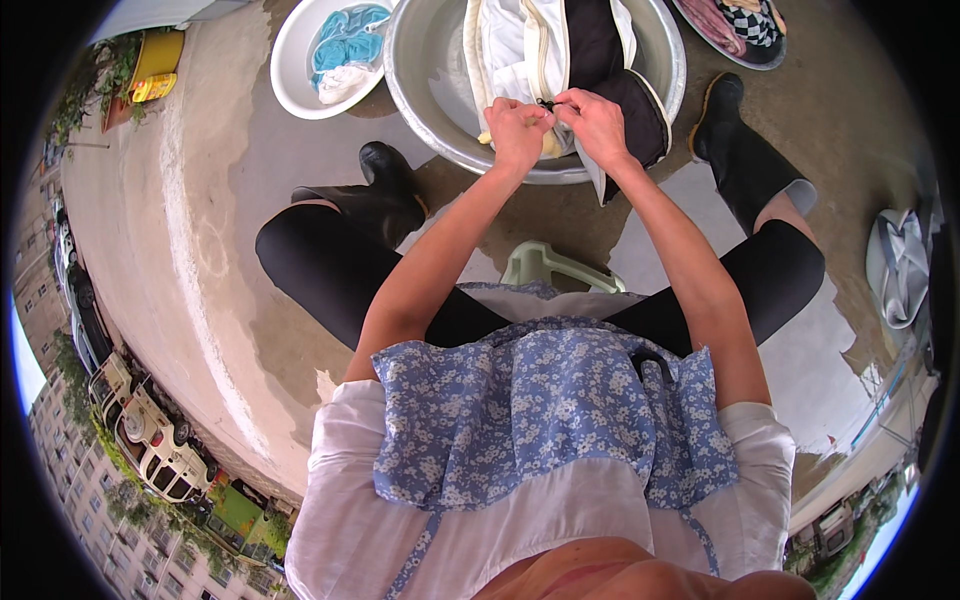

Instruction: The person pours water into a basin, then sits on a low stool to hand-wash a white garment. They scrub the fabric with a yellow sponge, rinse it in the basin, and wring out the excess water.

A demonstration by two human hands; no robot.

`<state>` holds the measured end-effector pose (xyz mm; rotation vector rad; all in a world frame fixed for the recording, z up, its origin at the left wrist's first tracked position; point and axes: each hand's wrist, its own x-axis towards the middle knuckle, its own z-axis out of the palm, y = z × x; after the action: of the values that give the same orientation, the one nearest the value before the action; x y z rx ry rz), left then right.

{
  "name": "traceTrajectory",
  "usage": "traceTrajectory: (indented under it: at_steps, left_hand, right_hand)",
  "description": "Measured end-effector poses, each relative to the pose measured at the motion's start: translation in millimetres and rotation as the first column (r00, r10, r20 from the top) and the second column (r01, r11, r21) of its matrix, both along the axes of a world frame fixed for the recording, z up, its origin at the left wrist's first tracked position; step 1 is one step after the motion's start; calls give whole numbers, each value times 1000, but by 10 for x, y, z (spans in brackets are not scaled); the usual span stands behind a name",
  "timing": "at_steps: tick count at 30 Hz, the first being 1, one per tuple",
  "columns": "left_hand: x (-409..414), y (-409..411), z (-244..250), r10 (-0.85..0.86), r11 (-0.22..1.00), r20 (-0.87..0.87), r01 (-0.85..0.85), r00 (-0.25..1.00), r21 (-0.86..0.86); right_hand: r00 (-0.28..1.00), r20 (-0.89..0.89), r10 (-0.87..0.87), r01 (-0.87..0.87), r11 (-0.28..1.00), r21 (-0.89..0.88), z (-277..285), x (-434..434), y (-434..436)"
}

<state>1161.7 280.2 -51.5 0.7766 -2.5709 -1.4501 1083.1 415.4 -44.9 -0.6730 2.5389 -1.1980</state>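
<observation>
A large metal basin (420, 112) stands on the ground in front of me, with a white and black zippered cloth item (592, 45) lying partly in it. My left hand (519, 133) and my right hand (596, 124) meet over the basin's near side. Their fingertips pinch the item at a small black piece, seemingly a zipper end or cord. A dark padded part of the cloth lies beside my right hand, and a pale flap hangs over the near rim. What exactly each fingertip grips is too small to tell.
A white basin (285, 71) with blue and white cloths stands at the left. Another basin (757, 60) with pink and checkered cloths is at the upper right. A pale green plastic stool (536, 259) is between my booted legs. Grey cloth (898, 262) lies far right; the ground is partly wet.
</observation>
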Motion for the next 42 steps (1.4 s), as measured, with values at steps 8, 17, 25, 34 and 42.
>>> traceTrajectory:
  at_steps: [8, 17, 25, 34, 42]
  left_hand:
    - [154, -149, 82, -431, 884, -201, 367, 880, -291]
    - [154, -21, -14, -220, 956, -93, 196, 971, -218]
    - [251, -49, 270, -633, 675, -181, 422, 753, -605]
    - [322, -33, 219, -539, 747, -205, 352, 817, -564]
    - [291, 170, 250, -372, 865, -153, 283, 915, -414]
  right_hand:
    - [970, 223, 102, -98, 995, -29, 42, -28, 124]
    - [992, -114, 60, -65, 997, -35, 6, 137, 127]
    - [977, 194, 89, -85, 996, -28, 184, 3, 150]
    - [957, 213, 197, -164, 973, -159, 161, -35, 236]
    - [964, 80, 253, -243, 963, -117, 12, 48, 242]
